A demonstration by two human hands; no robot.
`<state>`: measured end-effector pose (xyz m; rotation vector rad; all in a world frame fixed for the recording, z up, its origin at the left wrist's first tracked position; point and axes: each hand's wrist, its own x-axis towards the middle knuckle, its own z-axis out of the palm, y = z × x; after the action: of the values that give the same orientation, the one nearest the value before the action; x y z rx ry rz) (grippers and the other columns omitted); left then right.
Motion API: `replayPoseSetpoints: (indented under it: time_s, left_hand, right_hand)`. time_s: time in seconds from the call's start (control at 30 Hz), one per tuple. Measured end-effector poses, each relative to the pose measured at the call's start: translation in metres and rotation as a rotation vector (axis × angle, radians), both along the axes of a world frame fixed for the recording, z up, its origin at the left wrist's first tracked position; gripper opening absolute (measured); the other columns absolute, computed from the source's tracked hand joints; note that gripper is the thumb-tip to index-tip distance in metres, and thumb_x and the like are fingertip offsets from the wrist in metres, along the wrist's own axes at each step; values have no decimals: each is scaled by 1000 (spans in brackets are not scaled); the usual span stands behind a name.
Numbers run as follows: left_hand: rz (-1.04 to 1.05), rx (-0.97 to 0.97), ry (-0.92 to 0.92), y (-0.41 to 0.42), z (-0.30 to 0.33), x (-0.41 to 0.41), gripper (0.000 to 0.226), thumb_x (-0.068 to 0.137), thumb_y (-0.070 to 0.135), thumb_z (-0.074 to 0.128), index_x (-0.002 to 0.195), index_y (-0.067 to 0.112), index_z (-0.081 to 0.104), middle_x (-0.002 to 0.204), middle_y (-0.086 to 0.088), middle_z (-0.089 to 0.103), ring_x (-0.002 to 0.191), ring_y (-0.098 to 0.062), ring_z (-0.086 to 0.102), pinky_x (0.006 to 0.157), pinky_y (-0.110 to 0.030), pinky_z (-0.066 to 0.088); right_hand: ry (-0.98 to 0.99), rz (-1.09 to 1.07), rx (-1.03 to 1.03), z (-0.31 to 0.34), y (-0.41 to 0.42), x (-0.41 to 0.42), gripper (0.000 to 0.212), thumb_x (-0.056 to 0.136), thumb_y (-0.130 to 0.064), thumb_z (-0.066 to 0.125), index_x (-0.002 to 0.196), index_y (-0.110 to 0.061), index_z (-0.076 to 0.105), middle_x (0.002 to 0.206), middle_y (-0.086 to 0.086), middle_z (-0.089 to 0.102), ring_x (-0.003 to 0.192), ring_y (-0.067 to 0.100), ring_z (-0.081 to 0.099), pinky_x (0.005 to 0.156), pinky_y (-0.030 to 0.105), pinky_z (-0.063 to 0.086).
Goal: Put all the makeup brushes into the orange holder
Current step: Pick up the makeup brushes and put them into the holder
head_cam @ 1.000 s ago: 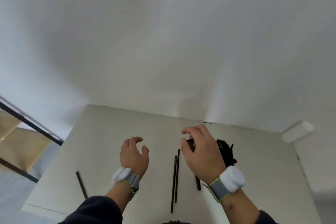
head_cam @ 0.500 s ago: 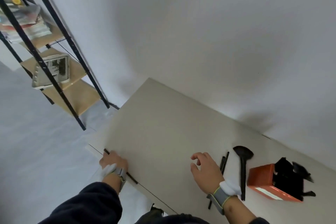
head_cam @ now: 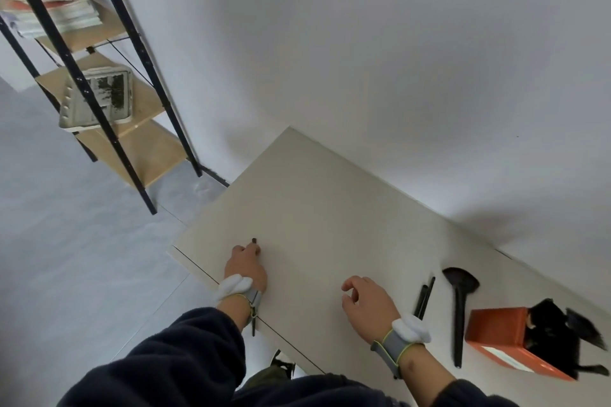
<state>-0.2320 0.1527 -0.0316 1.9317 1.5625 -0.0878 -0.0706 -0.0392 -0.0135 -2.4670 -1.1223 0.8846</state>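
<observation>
My left hand (head_cam: 245, 266) is closed around a thin dark brush (head_cam: 254, 240) near the table's left front edge; only the brush tip shows past my fingers and its tail below my wrist. My right hand (head_cam: 367, 302) hovers over the table with fingers loosely curled, holding nothing. Right of it lie two slim black brushes (head_cam: 425, 297) side by side and a black fan brush (head_cam: 459, 294). The orange holder (head_cam: 496, 330) stands at the far right with several black brushes (head_cam: 555, 324) in it.
The beige table (head_cam: 314, 218) meets a white wall at the back. A black metal shelf (head_cam: 109, 82) with wooden boards, books and a tray stands on the grey floor to the left.
The view swung left. My left hand reached to the table's left edge, closed on the thin brush and drew it inward. My right hand stayed near the slim brushes.
</observation>
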Motion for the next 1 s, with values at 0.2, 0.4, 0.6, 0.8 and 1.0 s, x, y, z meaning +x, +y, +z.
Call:
replayPoseSetpoints:
  time_s: [0.2,0.4,0.6,0.8,1.0]
  left_hand:
    - [32,-39,28,2,2,9,34,83,4,54,115,10,48,106,-12,60,77,-22,51,65,-27,37]
    - [-77,-89,18,-1,1,31,35,86,21,57,119,10,53,114,-10,61,94,-26,60,70,-27,42]
    - [-146,-151,-93,-12,7,63,26,82,29,60,105,17,58,92,0,63,72,-17,57,58,-26,41]
    - [-333,-210,-181,-38,16,99,23,82,27,61,104,19,59,89,0,66,77,-19,62,64,-26,45]
    - [-477,-203,-226,-62,27,124,23,81,21,61,104,17,60,78,4,63,74,-17,59,64,-24,44]
  right_hand:
    - [-2,-65,-57,-9,-2,7,19,85,-32,48,103,-32,54,79,-12,51,73,6,51,63,25,39]
    - [-82,-277,-116,-8,-23,24,25,85,-32,48,110,-30,46,90,-10,50,70,9,54,55,27,38]
    - [-143,-497,-176,-9,-60,37,42,83,-25,51,124,-21,42,120,6,50,95,26,58,69,29,38]
    - [-85,-614,-265,-18,-84,37,25,85,-17,48,110,-16,44,109,8,57,91,29,61,70,30,48]
    - [-26,-868,-159,-28,-101,42,20,74,-13,49,90,-22,42,74,2,54,57,23,57,42,26,46]
